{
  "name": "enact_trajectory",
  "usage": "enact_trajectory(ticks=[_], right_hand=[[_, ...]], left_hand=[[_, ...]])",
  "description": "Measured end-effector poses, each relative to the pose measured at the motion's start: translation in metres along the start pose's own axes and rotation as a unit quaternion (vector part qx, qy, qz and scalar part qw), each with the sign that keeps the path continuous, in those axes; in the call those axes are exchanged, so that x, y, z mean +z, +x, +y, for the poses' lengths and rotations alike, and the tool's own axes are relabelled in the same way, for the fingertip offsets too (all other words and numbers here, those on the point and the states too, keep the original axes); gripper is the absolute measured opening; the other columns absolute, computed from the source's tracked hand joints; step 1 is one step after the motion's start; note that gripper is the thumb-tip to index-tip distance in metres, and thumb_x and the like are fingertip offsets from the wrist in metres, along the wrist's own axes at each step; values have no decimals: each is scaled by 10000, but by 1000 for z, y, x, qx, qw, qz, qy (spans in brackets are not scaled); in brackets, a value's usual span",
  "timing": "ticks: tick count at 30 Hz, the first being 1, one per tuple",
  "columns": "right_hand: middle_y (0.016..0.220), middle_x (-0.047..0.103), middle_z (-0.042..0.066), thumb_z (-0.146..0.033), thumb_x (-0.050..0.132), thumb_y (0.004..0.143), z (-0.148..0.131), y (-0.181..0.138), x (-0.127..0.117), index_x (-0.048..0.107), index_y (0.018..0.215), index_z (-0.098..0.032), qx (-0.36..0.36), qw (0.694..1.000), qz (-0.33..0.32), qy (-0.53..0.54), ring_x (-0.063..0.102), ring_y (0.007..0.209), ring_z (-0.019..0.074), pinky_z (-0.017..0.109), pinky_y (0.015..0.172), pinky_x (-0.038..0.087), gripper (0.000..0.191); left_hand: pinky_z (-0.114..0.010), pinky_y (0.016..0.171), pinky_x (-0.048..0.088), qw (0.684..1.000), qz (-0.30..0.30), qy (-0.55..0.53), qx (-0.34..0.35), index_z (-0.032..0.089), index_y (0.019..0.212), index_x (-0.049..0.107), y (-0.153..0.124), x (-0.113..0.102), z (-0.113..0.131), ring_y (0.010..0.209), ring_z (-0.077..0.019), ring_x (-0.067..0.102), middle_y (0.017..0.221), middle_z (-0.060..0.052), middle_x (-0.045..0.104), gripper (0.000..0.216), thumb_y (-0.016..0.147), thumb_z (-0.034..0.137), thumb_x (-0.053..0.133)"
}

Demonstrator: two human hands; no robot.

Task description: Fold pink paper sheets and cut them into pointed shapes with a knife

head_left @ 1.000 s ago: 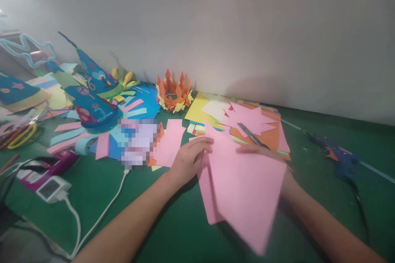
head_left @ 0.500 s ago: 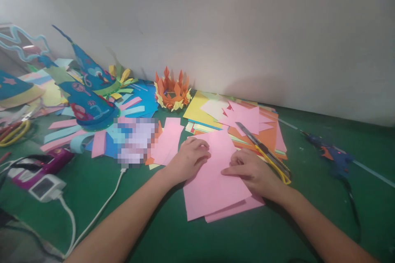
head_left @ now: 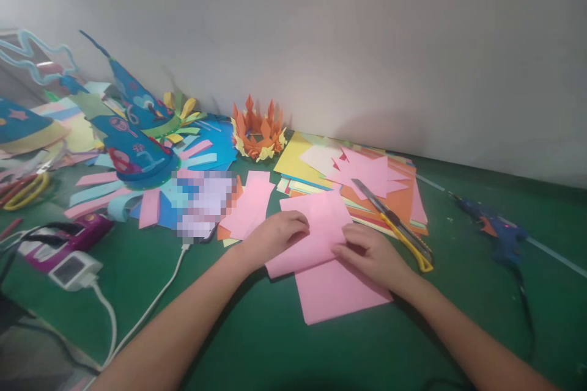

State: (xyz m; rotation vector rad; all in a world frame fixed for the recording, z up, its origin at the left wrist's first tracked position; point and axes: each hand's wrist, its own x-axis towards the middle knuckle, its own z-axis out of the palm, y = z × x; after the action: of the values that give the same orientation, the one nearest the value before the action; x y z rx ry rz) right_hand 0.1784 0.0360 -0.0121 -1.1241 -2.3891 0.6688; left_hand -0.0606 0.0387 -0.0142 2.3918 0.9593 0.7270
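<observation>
Two pink paper sheets lie on the green table in front of me. The upper pink sheet [head_left: 316,226] is partly lifted, its near edge raised off the lower pink sheet [head_left: 339,293]. My left hand [head_left: 275,235] rests curled on the upper sheet's left part, fingers gripping its edge. My right hand [head_left: 373,253] pinches the same sheet at its right near corner. A yellow-handled utility knife [head_left: 394,229] lies just right of my right hand, blade pointing away.
A stack of coloured paper [head_left: 367,177] sits behind the sheets. An orange paper crown [head_left: 259,131] stands by the wall. Blue cone hats [head_left: 132,134] and paper strips fill the left. A glue gun [head_left: 493,229] lies right; a purple device [head_left: 68,244] and white cable [head_left: 151,311] lie left.
The pink sheets came down from mid-air onto the table. Then the top sheet slid up and left, uncovering the lower one, with both hands staying on it.
</observation>
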Motion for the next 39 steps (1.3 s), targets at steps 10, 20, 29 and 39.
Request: enact_trajectory(ticks=[10, 20, 29, 39], right_hand=[[607, 411, -36, -320, 528, 855, -8, 5, 6, 290, 616, -217, 77, 997, 6, -17, 404, 593, 137, 265, 558, 295, 353], [670, 490, -44, -238, 526, 853, -6, 1, 6, 488, 1200, -216, 86, 995, 4, 40, 476, 587, 140, 264, 568, 377, 350], [731, 591, 38, -232, 473, 918, -1, 0, 9, 692, 991, -218, -27, 1000, 10, -9, 543, 713, 178, 305, 648, 418, 231], [695, 501, 28, -213, 468, 942, 6, -5, 14, 694, 1065, -199, -103, 991, 45, -66, 479, 667, 160, 284, 582, 376, 257]], left_hand=[[-307, 843, 522, 957, -61, -236, -159, 192, 1072, 629, -11, -21, -6, 950, -181, 653, 1076, -86, 670, 286, 817, 317, 654], [-335, 999, 422, 991, -105, -70, -51, 218, 1014, 689, -7, -15, 0, 1144, -191, 536, 1236, -75, 564, 293, 821, 43, 556], [-332, 1005, 422, 995, -91, -40, -19, 221, 1024, 716, -6, -9, -3, 1146, -189, 533, 1246, -85, 565, 277, 914, 127, 481], [-320, 991, 438, 995, -89, -28, 23, 221, 1048, 720, -8, -7, -11, 1149, -183, 530, 1245, -89, 569, 421, 850, -16, 434]])
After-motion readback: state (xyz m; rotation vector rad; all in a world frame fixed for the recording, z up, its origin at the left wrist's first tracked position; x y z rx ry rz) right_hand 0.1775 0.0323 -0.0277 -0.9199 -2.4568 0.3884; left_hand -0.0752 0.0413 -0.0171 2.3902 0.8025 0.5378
